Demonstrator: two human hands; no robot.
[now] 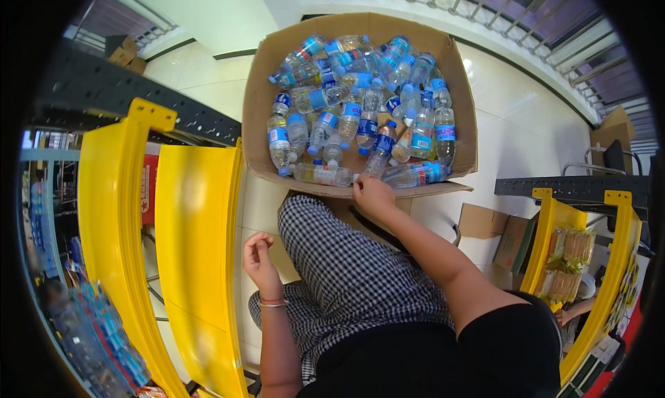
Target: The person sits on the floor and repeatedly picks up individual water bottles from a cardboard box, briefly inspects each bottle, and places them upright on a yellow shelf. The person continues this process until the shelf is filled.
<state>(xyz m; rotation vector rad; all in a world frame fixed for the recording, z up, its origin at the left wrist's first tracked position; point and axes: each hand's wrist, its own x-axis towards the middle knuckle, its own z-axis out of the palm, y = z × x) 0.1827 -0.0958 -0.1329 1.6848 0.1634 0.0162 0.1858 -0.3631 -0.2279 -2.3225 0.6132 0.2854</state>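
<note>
A large cardboard box (252, 121) stands in front of me, filled with clear plastic bottles, mostly with blue caps. At its near rim my right hand (374, 196) is closed, its fingertips on a plastic bottle. A bottle with a white cap (356, 178) lies along the near wall, the cap against those fingertips. Just beyond them, a bottle with a dark blue label (382, 146) leans at a slant. My left hand (262, 261) hangs in the air left of my knee, fingers curled together and nothing visible in them.
Yellow metal shelving (197, 259) rises close on the left, with packed bottles (111, 335) beyond it. On the right, another yellow rack (547, 242) holds packages, and another person's hand (564, 316) shows there. Flattened cardboard (483, 221) lies on the floor; railings (533, 27) run behind.
</note>
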